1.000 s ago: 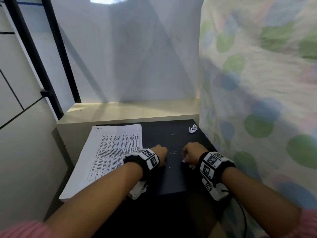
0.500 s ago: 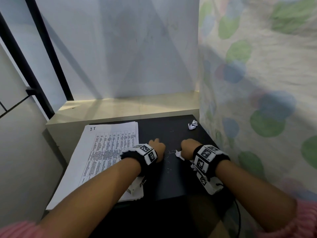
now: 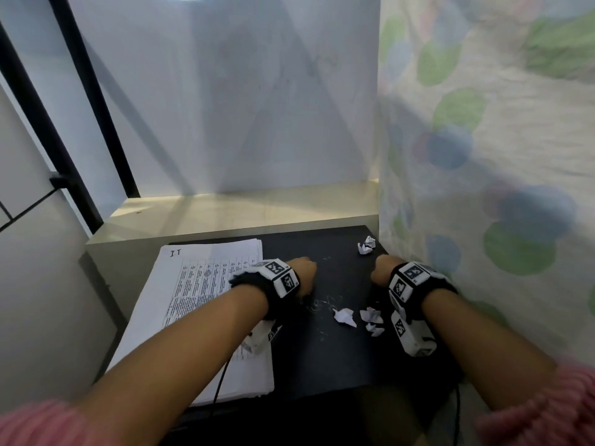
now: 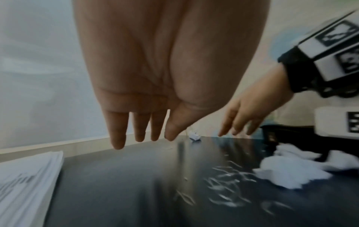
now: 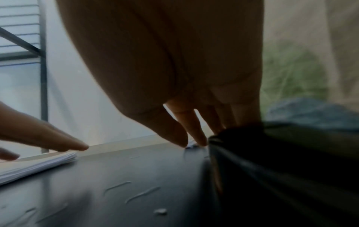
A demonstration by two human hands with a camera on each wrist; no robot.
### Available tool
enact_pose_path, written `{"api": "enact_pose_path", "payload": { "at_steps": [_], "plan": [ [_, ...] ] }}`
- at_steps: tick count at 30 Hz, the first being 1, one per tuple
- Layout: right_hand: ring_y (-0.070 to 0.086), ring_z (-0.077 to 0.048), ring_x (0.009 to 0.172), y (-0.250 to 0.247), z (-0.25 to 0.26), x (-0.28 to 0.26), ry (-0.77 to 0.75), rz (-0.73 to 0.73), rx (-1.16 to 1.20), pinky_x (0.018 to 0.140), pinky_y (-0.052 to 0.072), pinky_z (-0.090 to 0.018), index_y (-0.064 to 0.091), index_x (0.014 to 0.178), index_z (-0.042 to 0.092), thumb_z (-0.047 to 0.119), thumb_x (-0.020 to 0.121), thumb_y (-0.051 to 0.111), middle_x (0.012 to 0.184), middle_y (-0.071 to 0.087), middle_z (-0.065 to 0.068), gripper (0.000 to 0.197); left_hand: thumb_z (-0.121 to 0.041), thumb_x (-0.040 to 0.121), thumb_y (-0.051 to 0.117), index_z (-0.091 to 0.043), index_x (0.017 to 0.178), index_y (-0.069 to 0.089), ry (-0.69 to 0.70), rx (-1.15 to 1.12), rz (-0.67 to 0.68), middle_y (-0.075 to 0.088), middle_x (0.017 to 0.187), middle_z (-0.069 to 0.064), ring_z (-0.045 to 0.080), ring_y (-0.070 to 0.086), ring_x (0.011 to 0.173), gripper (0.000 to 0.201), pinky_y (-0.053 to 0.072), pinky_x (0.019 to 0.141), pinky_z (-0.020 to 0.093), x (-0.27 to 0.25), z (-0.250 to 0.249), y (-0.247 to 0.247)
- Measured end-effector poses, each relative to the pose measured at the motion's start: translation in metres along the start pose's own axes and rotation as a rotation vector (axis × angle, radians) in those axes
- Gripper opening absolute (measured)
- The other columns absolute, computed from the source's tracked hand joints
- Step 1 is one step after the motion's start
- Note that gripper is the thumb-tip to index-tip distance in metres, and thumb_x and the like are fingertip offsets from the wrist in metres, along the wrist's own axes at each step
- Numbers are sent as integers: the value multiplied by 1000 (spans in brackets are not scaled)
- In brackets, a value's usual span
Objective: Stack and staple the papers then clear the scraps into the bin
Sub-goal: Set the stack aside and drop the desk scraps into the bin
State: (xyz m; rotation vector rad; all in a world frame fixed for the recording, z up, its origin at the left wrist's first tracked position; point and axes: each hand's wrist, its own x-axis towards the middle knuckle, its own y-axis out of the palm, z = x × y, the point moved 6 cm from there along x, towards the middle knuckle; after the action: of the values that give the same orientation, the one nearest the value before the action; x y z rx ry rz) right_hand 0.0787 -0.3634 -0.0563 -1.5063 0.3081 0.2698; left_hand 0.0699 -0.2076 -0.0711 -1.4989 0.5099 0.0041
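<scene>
both hands have lifted off the two scraps they covered, at 6 o'clock on the black desk; left hand and right hand hang fingers apart, empty. paper stack at 9, far scrap at 1: sweep the scraps together, then pinch

Both hands, left and right, hover, fingers straight.

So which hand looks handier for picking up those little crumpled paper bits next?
Probably the right. Two crumpled scraps lie on the black desk just beside the right hand, and a third sits ahead of it. The left hand is open too, but nearer the paper stack.
</scene>
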Motion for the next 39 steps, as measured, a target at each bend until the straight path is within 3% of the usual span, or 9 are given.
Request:
{"api": "enact_pose_path", "payload": {
  "at_steps": [6, 10, 14, 18, 22, 25, 29, 33, 39],
  "plan": [
    [50, -31, 127, 17, 11, 10, -26, 71, -32, 103, 41, -34, 50, 128, -2, 19, 97, 40, 138, 50, -17, 38, -9, 96, 47, 0, 151, 16, 8, 50, -16, 18, 158, 17, 33, 23, 145, 64, 25, 118, 38, 43, 3, -16],
    [45, -32, 129, 32, 31, 2, -108, 109, -75, 113, 29, -45, 51, 125, 1, 18, 95, 40, 138, 50, -16, 36, -10, 98, 43, -2, 152, 11, 18, 68, 50, 13, 161, 14, 29, 23, 146, 63, 24, 116, 34, 52, -7, -12],
    [58, -34, 114, 46, 58, -7, -322, 146, -54, 95, 47, -37, 62, 115, -5, 13, 89, 47, 126, 60, -21, 34, -9, 98, 40, -1, 151, 16, 50, 131, 146, 14, 160, 14, 33, 38, 138, 58, 35, 109, 39, 46, -15, 4],
    [52, -35, 120, 56, 70, -24, -444, 157, -32, 98, 42, -34, 47, 130, 4, 13, 91, 41, 134, 52, -19, 40, -4, 96, 40, -1, 150, 19, 129, 157, 178, 9, 161, 15, 35, 39, 137, 58, 35, 111, 40, 16, -14, 12],
    [55, -30, 118, 46, 70, -43, -602, 119, 2, 98, 42, -30, 56, 131, 18, 8, 92, 41, 131, 60, -11, 43, 2, 91, 38, -8, 146, 33, 233, 34, 227, 22, 159, 13, 32, 44, 133, 57, 35, 108, 32, -29, -15, 21],
    [63, -19, 109, 26, 53, -48, -563, 29, 196, 93, 46, -24, 68, 116, 18, 8, 90, 49, 119, 69, -2, 33, 9, 86, 37, -12, 146, 36, 296, -149, 212, 59, 126, 12, 24, 56, 102, 64, 41, 84, 21, -53, -12, 17],
    [64, -15, 108, 14, 36, -44, -472, -89, 259, 92, 46, -19, 68, 113, 15, 9, 83, 61, 117, 69, -3, 31, -7, 88, 51, -15, 144, 40, 121, -232, -20, 58, 135, 7, 23, 56, 122, 58, 43, 104, 28, -49, 12, 7],
    [60, -21, 113, 32, 50, -39, -436, -57, 96, 92, 45, -24, 62, 120, 15, 17, 78, 70, 124, 63, -5, 43, -16, 82, 65, -3, 119, 62, 16, -98, -47, 65, 122, 15, 31, 60, 114, 39, 49, 92, 33, -36, 12, 15],
    [64, -25, 107, 28, 67, -37, -449, -78, 31, 82, 46, -23, 70, 107, 10, 7, 78, 65, 115, 70, -8, 29, -11, 86, 59, 3, 109, 64, 44, -162, -67, 67, 116, 20, 35, 63, 110, 27, 49, 89, 36, -26, -15, 15]
  ]
}}
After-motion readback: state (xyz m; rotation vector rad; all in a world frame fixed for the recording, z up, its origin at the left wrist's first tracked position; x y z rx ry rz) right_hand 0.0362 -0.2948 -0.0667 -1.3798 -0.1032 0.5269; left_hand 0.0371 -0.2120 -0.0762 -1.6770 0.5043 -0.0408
